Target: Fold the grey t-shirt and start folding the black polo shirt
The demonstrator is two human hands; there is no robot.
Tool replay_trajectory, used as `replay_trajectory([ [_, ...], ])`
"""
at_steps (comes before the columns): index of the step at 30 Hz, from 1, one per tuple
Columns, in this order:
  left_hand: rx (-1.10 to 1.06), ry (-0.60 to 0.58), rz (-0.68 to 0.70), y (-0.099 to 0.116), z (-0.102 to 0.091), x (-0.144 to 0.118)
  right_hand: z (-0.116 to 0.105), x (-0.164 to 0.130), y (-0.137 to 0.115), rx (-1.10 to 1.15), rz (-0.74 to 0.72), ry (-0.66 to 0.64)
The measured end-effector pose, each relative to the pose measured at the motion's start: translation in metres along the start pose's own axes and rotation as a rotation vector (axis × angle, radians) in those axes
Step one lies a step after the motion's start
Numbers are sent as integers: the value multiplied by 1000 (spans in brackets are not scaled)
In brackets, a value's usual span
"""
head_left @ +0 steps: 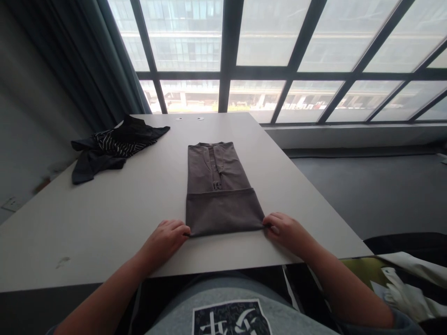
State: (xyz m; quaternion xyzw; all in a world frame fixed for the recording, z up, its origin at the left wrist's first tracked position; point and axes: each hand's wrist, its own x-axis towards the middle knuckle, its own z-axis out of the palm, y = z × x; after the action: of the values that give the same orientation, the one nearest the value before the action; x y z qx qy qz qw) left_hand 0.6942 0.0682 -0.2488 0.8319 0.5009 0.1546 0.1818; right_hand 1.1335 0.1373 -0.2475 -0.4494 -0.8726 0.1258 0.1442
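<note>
A grey-brown shirt [219,186] with a buttoned placket lies folded into a long strip on the white table [104,214]. Its near end is turned up over itself in a band. My left hand [166,238] pinches the near left corner of that fold. At the near right corner, my right hand [284,229] pinches the cloth the same way. Both hands rest on the tabletop close to its front edge.
A crumpled dark garment with a striped part [111,145] lies at the table's far left. Large windows and a dark curtain [94,65] stand behind the table. White and yellow-green items [401,284] lie low at my right, beside the table.
</note>
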Motion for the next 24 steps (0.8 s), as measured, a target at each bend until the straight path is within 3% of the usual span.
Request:
replay_trajectory([
  [4, -85, -69, -13, 3, -3, -5, -14, -8, -1, 50, -40, -78],
  [10, -53, 129, -208, -10, 2, 17, -30, 11, -6, 88, -10, 45],
  [15, 12, 28, -234, -15, 12, 38, -5, 39, 1, 79, 64, 80],
  [19, 0, 80, -270, -15, 10, 47, 17, 51, 13, 79, 84, 95],
  [24, 10, 152, -358, -21, 0, 63, 18, 58, 24, 97, 92, 114],
])
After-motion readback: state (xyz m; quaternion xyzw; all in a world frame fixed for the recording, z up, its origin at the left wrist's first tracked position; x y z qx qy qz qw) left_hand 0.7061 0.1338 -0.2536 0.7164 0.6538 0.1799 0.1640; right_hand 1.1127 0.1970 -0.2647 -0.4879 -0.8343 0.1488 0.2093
